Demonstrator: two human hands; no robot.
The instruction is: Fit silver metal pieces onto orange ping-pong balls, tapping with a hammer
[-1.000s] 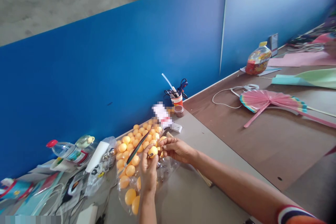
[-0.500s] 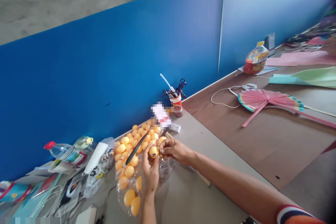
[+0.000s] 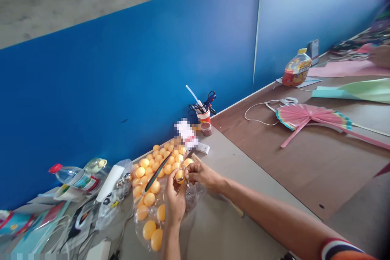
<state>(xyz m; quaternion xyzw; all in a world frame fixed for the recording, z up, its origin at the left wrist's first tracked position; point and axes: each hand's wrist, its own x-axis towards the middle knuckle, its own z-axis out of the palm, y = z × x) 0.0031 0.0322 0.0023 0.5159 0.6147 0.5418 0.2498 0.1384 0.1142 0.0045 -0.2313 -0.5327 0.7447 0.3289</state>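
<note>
My left hand (image 3: pixel 174 197) is closed around an orange table tennis ball (image 3: pixel 180 176) that carries a dark mark. Against the right side of this ball, the thumb and fingers of my right hand (image 3: pixel 202 175) are pinched together; whatever they hold is too small or hidden to name. Below and behind both hands lies a clear plastic bag (image 3: pixel 143 233) with many orange balls (image 3: pixel 149 229). Dark tweezers (image 3: pixel 158 172) rest across the balls, left of my left hand. Another orange ball (image 3: pixel 188 162) shows just behind my right fingers.
Left of the bag are a red-capped bottle (image 3: pixel 74 176), a white roll (image 3: pixel 110 183) and cables. Behind stand a cup of pens (image 3: pixel 204 117) and a small lidded jar (image 3: pixel 206 128). A pink fan (image 3: pixel 313 115), a juice bottle (image 3: pixel 297 69) and another person's hand (image 3: pixel 380 56) are to the right.
The ball has turned slightly in my left fingers, and its dark mark shows differently. My left hand has shifted a little; my right hand stays nearly in place.
</note>
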